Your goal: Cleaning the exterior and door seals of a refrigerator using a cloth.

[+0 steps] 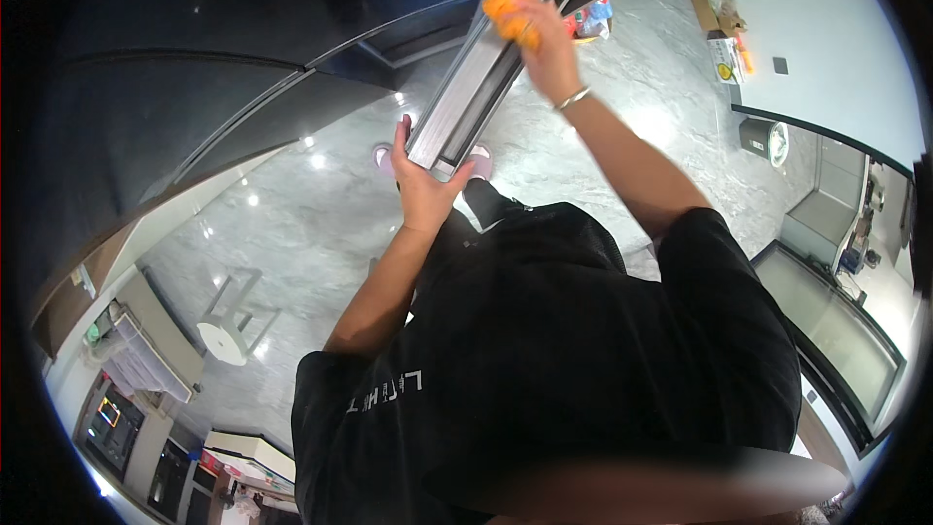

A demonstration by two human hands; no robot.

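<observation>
A long silver panel with a recessed dark channel (466,98), perhaps the edge of a glossy dark door, slants from the upper middle down towards my body. At its near end, my left hand (426,189) grips the two sides between fingers and thumb. My right hand (548,40), a bracelet at its wrist, holds a crumpled orange cloth (512,18) against the panel's far end. The right hand is slightly blurred.
Glossy dark cabinet fronts (197,80) fill the upper left. A white stool (223,341) stands on the marble-look floor at the lower left. Cardboard boxes (705,11) and a dark cylindrical bin (763,141) are at the right, by a white wall.
</observation>
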